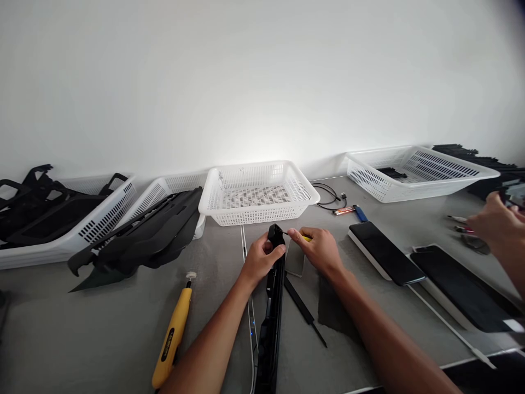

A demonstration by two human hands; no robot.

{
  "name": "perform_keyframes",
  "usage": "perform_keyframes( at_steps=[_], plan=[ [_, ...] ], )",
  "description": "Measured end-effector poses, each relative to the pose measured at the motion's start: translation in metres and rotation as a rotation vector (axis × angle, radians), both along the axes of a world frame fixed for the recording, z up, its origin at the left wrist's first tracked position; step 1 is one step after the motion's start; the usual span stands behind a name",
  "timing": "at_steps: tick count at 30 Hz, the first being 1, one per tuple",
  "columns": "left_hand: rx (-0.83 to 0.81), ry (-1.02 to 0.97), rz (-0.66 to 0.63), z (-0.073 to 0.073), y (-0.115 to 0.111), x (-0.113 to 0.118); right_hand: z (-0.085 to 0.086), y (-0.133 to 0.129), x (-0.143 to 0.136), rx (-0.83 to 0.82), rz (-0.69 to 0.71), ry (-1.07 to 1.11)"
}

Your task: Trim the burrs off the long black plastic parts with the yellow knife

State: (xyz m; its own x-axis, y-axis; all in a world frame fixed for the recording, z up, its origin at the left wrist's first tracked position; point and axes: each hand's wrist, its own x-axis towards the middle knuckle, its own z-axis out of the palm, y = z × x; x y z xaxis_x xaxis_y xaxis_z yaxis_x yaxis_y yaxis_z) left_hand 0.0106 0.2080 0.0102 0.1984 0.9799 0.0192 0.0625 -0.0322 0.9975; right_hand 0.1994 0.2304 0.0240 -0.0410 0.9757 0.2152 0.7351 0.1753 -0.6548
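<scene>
My left hand (262,258) is closed around the upper end of a long black plastic part (272,323), which stretches down toward me. In my right hand (321,249) is a yellow-handled tool (306,238), mostly hidden by the fingers. Its thin dark tip points left and meets or nearly meets the part's top end; which, I cannot tell. Below the right hand, a black-handled tool with a thin shaft (301,302) lies on the table, beside a dark flat sheet (334,306). A yellow rotary tool (174,331) with a pale round head rests to the left.
A white basket (258,213) stands ahead. Baskets at left hold black plastic parts (151,232); another basket (418,189) stands back right. Two phone-like black slabs (385,251) (463,287), a cable (328,200) and a blue lighter (360,213) lie right. Another person's hand (498,224) is at far right.
</scene>
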Motion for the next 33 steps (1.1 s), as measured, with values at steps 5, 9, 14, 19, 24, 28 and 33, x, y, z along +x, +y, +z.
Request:
perform_keyframes(
  at_steps=[5,9,14,19,24,28,33],
  plan=[
    [0.007,-0.006,-0.005,-0.0017,0.0003,-0.0006,0.0002,-0.0011,-0.0012,-0.002,0.059,0.01],
    [0.008,-0.018,-0.007,-0.0018,0.001,-0.0009,-0.0011,0.0004,0.0,0.009,-0.006,-0.009],
    [-0.007,-0.025,-0.009,-0.0004,0.001,-0.0012,-0.0008,0.0013,0.0009,0.018,-0.003,-0.022],
    [-0.013,-0.041,-0.007,-0.001,0.0011,-0.0012,0.0,0.0014,0.0022,0.011,-0.012,-0.027],
    [-0.018,-0.045,-0.007,-0.0013,0.0017,-0.001,-0.0033,0.0033,0.0036,-0.006,0.012,-0.039],
    [-0.023,-0.041,0.001,-0.0014,0.0027,-0.0014,-0.0069,0.0057,0.0047,-0.031,0.026,-0.034],
    [-0.01,-0.041,-0.009,-0.0029,0.0033,-0.002,-0.0076,0.0079,0.0057,-0.098,0.061,-0.005]
  ],
)
